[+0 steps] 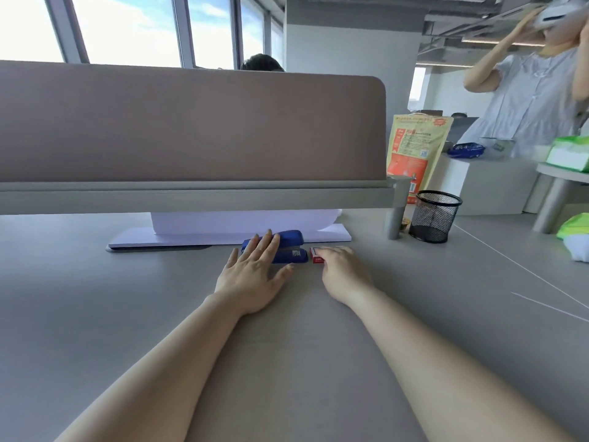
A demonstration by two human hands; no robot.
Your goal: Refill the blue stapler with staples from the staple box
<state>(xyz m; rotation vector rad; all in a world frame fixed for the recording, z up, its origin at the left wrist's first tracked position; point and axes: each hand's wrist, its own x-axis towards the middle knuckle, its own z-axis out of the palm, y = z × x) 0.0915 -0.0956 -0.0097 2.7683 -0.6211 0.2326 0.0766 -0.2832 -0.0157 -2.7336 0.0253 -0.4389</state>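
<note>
Grey laminate surface point(95, 298), matte, carrying the items below.

Blue stapler point(288, 248): lying flat, closed, just in front of a white paper stack point(229, 234) at the foot of the taupe desk divider point(191, 122).

Staple box point(316, 255): small, red with a white label, lying immediately right of the stapler, nearly touching it.

Left hand point(251, 275): palm down, fingers point(263, 247) spread flat and laid across the stapler's left half, thumb out to the side on the surface (no closed grip on it).

Right hand point(345, 271): knuckles up, fingers point(331, 252) curled down over the right end of the staple box and touching it; whether they actually pinch it cannot be told from here.

Black mesh pen cup point(434, 216): upright, right of the divider's leg, well apart from the hands.

Yellow-and-orange pouch point(414, 151): standing behind the cup.

Second person point(535, 100): at far right, light dress, arms raised.
</note>
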